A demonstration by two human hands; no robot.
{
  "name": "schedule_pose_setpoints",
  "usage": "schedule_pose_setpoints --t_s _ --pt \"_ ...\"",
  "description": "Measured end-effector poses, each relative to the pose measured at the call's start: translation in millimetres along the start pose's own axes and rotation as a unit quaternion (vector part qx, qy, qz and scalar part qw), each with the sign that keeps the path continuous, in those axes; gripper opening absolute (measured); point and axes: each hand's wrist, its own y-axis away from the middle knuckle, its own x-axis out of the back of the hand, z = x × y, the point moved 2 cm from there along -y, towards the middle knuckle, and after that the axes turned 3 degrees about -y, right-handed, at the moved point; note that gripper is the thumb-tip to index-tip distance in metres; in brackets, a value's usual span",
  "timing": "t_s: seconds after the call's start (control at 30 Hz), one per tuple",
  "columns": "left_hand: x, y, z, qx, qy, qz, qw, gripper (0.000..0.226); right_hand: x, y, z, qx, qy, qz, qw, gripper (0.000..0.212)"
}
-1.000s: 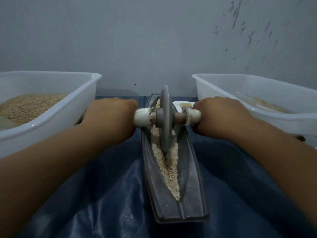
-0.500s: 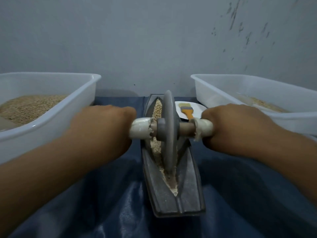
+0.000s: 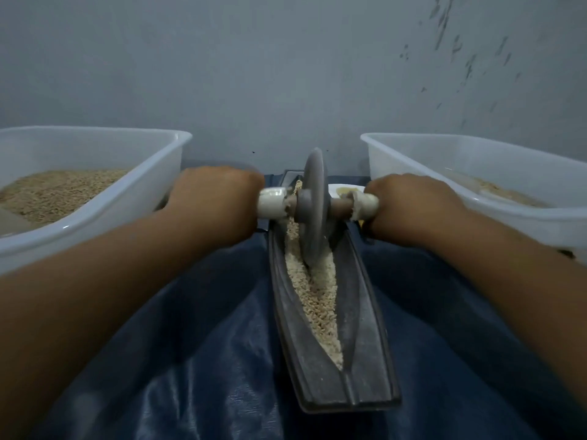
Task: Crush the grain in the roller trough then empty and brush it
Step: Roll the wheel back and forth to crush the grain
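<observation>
Presently I had my left hand [image 3: 216,201] and right hand [image 3: 409,208] each clamped on a white axle handle, the grey stone roller disc [image 3: 313,211] standing upright toward the far end of the long grey metal trough [image 3: 365,328], whose tan grain [image 3: 317,300] ran lengthwise toward me.

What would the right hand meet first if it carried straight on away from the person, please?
Probably the small white plate just beyond the right hand, ahead of the wall; depth is hard to judge from this view.

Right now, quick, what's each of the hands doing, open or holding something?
Left hand: closed around the left handle of the roller wheel.
Right hand: closed around the right handle of the same wheel.
</observation>
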Motion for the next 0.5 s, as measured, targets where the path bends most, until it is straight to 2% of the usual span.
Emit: schedule_pose_setpoints --t_s 0.13,0.23,0.33,0.43,0.5 --pt "-15.2 -34.4 -4.3 0.008 0.012 -0.007 1.000 0.017 -9.3 -34.9 1.3 -0.010 -0.010 0.038 0.999 0.012" --pt "-11.7 -28.8 -1.9 0.007 0.021 -0.010 1.000 0.014 -5.9 -30.3 0.5 -0.005 -0.002 0.048 0.999 0.014" --pt "-5.6 -5.1 -1.4 0.007 0.027 -0.016 0.999 0.027 2.8 -2.8 -3.3 0.008 0.022 0.041 0.999 0.020" --pt "9.5 32.1 0.1 -0.039 0.015 0.013 0.999 0.043 20.7 42.9 -5.3 0.023 0.044 0.025 0.998 0.015" --pt "18.7 49.8 -4.3 -0.039 0.040 0.031 0.998 0.041 37.0 72.7 -3.4 0.027 0.049 0.010 0.998 0.013"
